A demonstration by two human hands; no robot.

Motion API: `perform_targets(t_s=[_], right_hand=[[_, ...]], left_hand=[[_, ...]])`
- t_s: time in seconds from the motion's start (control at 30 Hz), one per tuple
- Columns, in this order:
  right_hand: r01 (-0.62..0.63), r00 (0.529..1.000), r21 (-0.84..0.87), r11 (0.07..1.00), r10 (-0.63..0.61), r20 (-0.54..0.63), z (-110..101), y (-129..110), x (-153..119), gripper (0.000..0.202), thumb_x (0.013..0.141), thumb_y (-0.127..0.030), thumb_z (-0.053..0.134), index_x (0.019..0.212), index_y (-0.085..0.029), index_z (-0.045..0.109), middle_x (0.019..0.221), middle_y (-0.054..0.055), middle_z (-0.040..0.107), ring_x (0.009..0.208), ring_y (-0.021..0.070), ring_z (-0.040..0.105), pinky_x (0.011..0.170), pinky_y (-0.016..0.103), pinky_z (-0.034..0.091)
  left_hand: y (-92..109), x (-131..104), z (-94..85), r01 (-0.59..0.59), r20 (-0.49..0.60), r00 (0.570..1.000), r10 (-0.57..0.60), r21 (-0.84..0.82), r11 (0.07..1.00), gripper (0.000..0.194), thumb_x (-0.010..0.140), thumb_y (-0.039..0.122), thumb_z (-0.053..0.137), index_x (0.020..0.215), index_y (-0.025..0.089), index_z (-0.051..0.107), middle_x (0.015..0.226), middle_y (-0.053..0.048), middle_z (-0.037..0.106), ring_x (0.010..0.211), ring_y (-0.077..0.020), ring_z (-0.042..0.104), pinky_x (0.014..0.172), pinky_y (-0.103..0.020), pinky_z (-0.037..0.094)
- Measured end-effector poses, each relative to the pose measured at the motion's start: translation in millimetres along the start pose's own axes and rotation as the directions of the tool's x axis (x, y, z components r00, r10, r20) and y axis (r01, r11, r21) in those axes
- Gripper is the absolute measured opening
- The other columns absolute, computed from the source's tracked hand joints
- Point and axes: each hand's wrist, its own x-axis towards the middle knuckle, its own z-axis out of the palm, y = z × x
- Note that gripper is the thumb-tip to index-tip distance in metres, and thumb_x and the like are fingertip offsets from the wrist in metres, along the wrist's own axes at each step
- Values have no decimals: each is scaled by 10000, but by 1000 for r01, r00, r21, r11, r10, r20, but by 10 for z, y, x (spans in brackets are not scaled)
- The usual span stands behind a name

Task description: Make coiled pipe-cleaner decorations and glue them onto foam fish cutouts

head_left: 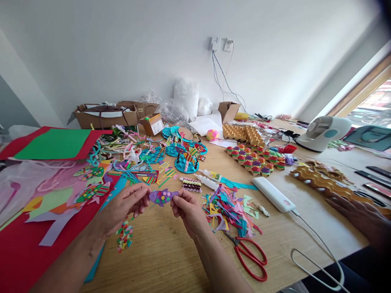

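Between my two hands, above the wooden table, is a purple paper fish (162,197) with coloured dots. My left hand (134,199) pinches its head end, and my right hand (187,205) pinches the tail end. Below my left hand lies a small pile of coloured paper bits (125,236). A heap of paper scraps (227,207) lies to the right of my right hand, with red-handled scissors (252,258) in front of it. Beyond my hands are white glue bottles (208,182), striped paper fish pieces (167,173) and blue round decorated pieces (186,162).
Red and coloured paper sheets (27,252) cover the left side. Painted egg cartons (255,158), a white power bank (273,194) with a cable and a white fan (324,132) are at the right. Another person's hand (351,211) rests at the right edge. Cardboard boxes (106,118) stand along the wall.
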Motion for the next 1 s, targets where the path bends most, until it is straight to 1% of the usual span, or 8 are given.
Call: perform_targets(t_s=[0.1, 0.33, 0.53, 0.67, 0.8, 0.9, 0.93, 1.0], right_hand=[[-14, 1000, 10, 1000, 14, 1, -4, 12, 2, 203, 645, -302, 682, 647, -149, 549, 556, -31, 558, 417, 40, 417, 413, 160, 292], [-46, 999, 33, 998, 45, 20, -7, 31, 4, 205, 640, -292, 686, 649, -145, 544, 560, -28, 563, 419, 40, 428, 408, 157, 291], [-43, 999, 36, 998, 43, 0, -16, 64, 12, 209, 627, -293, 689, 684, -155, 544, 583, -32, 571, 409, 41, 426, 396, 161, 282], [20, 1000, -1, 1000, -20, -22, -15, 77, 5, 195, 643, -288, 677, 690, -171, 529, 520, -59, 512, 412, 47, 405, 406, 165, 274], [161, 986, -124, 979, -166, -24, -23, 74, -9, 186, 666, -308, 662, 705, -193, 521, 497, -67, 464, 441, 68, 397, 431, 186, 297], [252, 966, -328, 911, -255, 33, -27, 30, -58, 136, 713, -309, 613, 717, -199, 533, 518, -55, 455, 472, 87, 403, 451, 207, 315], [294, 953, -423, 857, -295, 65, -25, 6, -85, 104, 733, -287, 591, 713, -200, 537, 538, -47, 462, 491, 92, 411, 466, 213, 322], [400, 908, -610, 684, -388, 160, -20, -43, -151, 61, 767, -221, 547, 709, -201, 549, 608, -24, 494, 543, 102, 438, 509, 224, 343]], left_hand=[[-17, -6, 18, -9, 14, 1000, 10, -14, 1000, 346, 804, 514, 463, 804, 175, 533, 663, 14, 520, 541, -92, 456, 444, -185, 333], [-55, 51, 101, -25, 1, 1000, 25, 106, 994, 273, 755, 448, 544, 756, 184, 476, 546, 69, 429, 472, -71, 378, 397, -164, 274], [-93, 55, 94, -5, 8, 1000, 5, 86, 996, 232, 753, 409, 534, 768, 187, 468, 548, 70, 432, 472, -73, 377, 398, -166, 260], [-174, 81, 51, -16, 6, 1000, 15, 115, 993, 197, 755, 381, 542, 786, 190, 504, 542, 69, 425, 475, -78, 369, 417, -176, 268], [-249, 116, -8, -125, -56, 989, 136, 167, 978, 185, 736, 353, 574, 801, 184, 611, 642, 35, 471, 517, -83, 366, 463, -197, 294], [-279, 129, -56, -147, -74, 984, 161, 171, 974, 183, 726, 337, 583, 796, 184, 654, 671, 15, 511, 537, -90, 380, 482, -207, 308], [-285, 132, -67, -138, -59, 987, 149, 161, 977, 182, 723, 332, 584, 797, 183, 658, 645, 15, 514, 540, -95, 392, 487, -209, 315], [-294, 138, -75, -123, -19, 992, 127, 139, 983, 174, 721, 319, 582, 796, 181, 655, 614, 15, 524, 562, -107, 431, 506, -212, 338]])
